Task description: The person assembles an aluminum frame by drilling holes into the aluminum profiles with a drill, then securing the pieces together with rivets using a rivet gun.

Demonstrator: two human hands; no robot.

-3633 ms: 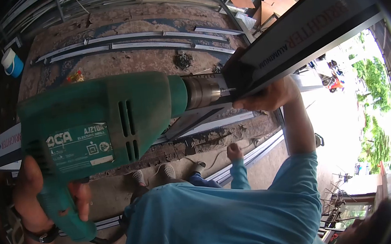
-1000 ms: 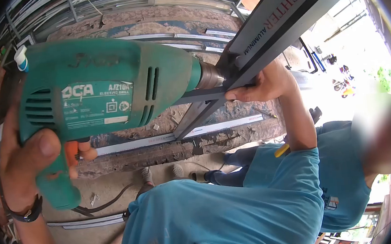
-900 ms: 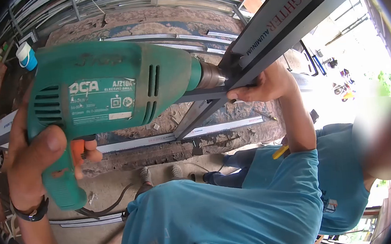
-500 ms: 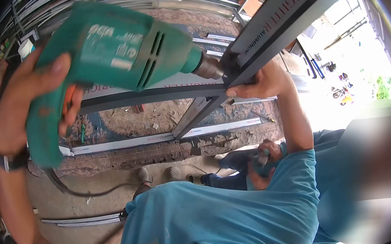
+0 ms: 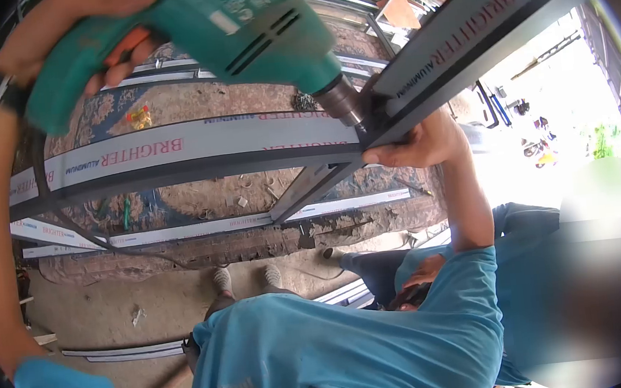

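Note:
My left hand [image 5: 129, 54] is closed around the handle of a green corded power drill [image 5: 258, 38], fingers by its orange trigger. The chuck [image 5: 340, 102] points down to the right, right up against a dark corner where aluminium profiles meet; the bit's tip is hidden. Wrapped around that corner from below is my right hand [image 5: 425, 140], its thumb along the underside. One profile [image 5: 460, 41], labelled "BRIGHTER ALUMINUM", slants up to the right. Another profile [image 5: 135, 154] runs left from the corner, with the drill's cord [image 5: 65, 211] hanging across it.
Below lies a worn, patterned cloth-covered bench [image 5: 198, 193] with scraps and a green screwdriver [image 5: 127, 212]. More profiles lie at the back. A co-worker in blue [image 5: 535, 277] is close on my right, a hand [image 5: 424, 271] low down. A wooden handle [image 5: 166, 386] lies on the floor.
My left hand and the drill have risen, and the drill tilts more steeply down. The bit, visible before, is now hidden at the corner. My right hand keeps its hold.

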